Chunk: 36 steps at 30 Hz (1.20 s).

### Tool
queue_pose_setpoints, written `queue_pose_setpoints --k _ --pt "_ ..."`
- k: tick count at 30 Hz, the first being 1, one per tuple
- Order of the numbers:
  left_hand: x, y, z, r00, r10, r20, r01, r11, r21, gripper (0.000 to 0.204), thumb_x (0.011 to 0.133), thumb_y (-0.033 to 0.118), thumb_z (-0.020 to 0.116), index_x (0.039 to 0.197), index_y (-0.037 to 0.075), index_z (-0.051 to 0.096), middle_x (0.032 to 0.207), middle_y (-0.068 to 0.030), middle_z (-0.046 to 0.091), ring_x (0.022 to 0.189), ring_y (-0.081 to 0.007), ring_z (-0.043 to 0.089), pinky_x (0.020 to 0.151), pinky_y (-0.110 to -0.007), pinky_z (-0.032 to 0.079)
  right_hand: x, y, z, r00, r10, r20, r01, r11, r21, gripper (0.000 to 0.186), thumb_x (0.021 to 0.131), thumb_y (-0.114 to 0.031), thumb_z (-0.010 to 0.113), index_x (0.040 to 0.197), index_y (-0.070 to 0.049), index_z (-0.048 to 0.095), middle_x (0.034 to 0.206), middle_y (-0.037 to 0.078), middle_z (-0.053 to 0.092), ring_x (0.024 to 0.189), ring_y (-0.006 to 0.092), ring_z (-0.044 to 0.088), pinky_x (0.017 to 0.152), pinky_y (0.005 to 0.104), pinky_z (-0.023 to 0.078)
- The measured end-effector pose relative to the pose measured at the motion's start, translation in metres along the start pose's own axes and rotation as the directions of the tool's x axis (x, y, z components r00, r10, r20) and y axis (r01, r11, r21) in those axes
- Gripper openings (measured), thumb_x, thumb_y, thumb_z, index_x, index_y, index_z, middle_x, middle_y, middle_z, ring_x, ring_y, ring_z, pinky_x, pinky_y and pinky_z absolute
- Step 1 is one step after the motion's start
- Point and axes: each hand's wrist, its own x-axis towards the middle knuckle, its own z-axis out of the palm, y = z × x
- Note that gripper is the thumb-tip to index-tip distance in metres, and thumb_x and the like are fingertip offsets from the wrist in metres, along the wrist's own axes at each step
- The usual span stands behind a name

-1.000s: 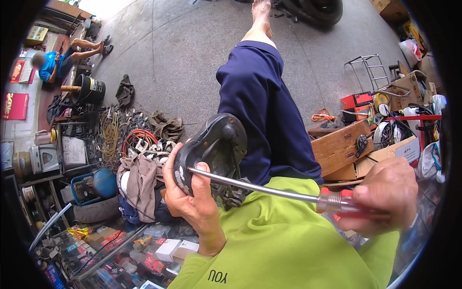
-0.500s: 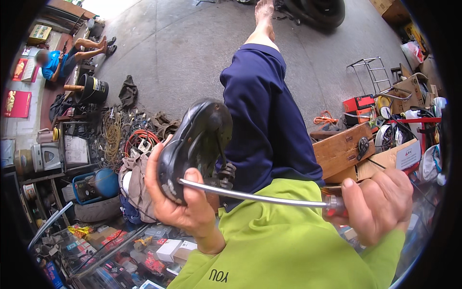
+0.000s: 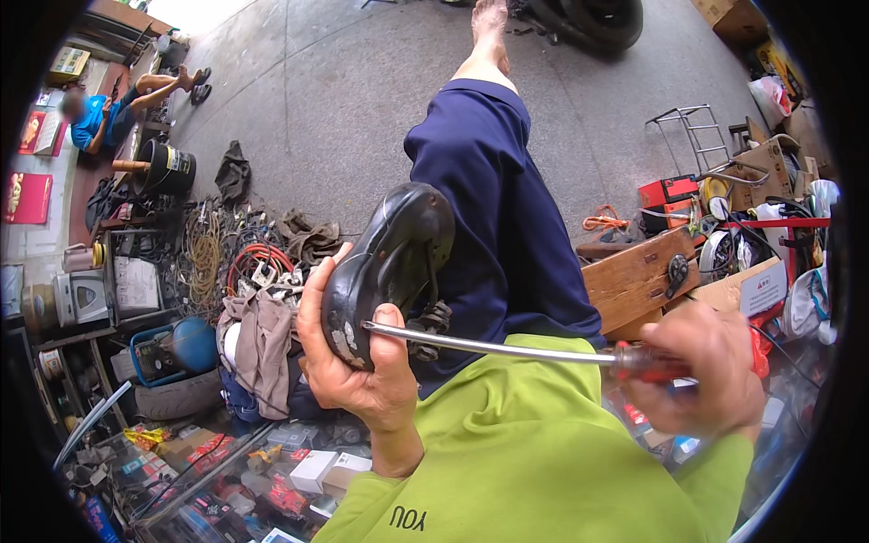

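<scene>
Before the dark blue trousers [image 3: 484,217] and lime-green shirt [image 3: 525,443], gripping a black bicycle saddle [image 3: 362,262] in the left hand [image 3: 362,385], with fingers curled behind the outer cover and the thumb by its lower edge. Tilted, with the hollow underside facing right. Against that lower edge, near white scuffs, apparently touching with the tip of a long-shafted screwdriver [image 3: 507,350]. At its other end, closed loosely round the red handle with the right hand [image 3: 711,371]; too blurred to tell how tightly. Beyond the right hand, near a wooden box [image 3: 638,281]. Off to the left, next to a black bucket [image 3: 167,169], tangled with tan cables [image 3: 204,249] on the grey floor [image 3: 335,100].
</scene>
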Motion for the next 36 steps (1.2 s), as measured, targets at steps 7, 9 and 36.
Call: queue_pose_setpoints --k 7,9,36 --pt "-0.004 0.000 0.002 1.000 0.006 -0.029 -0.004 0.998 0.063 0.050 0.081 0.018 0.068 0.123 -0.007 0.059 0.111 -0.0191 0.071 0.095 -0.0258 0.071 0.086 -0.033 0.055 0.004 0.006 -0.005 0.992 -0.024 0.125 0.006 0.990 0.139 0.034 0.087 -0.023 0.076 0.103 0.003 0.062 0.078 0.007 0.067 0.060 0.0180 0.064 0.052 0.0310 0.048" --pt "-0.006 -0.002 0.004 0.997 0.069 -0.037 -0.066 0.995 0.076 0.050 0.080 0.018 0.068 0.123 -0.007 0.059 0.111 -0.0189 0.071 0.095 -0.0263 0.071 0.086 -0.034 0.055 0.007 0.008 -0.007 0.937 0.216 0.275 -0.322 0.839 0.439 0.031 0.087 -0.021 0.077 0.096 0.004 0.064 0.077 0.008 0.070 0.062 0.0157 0.067 0.054 0.0276 0.050" --pt "-0.005 -0.002 0.010 0.996 -0.044 -0.078 0.039 0.997 -0.070 0.049 0.081 0.014 0.065 0.123 -0.010 0.058 0.114 -0.0209 0.069 0.099 -0.0269 0.069 0.090 -0.034 0.053 0.001 0.004 -0.006 0.842 0.459 0.283 -0.530 0.605 0.594 0.033 0.081 -0.013 0.076 0.106 0.005 0.062 0.084 0.011 0.069 0.066 0.0121 0.063 0.060 0.0240 0.048"
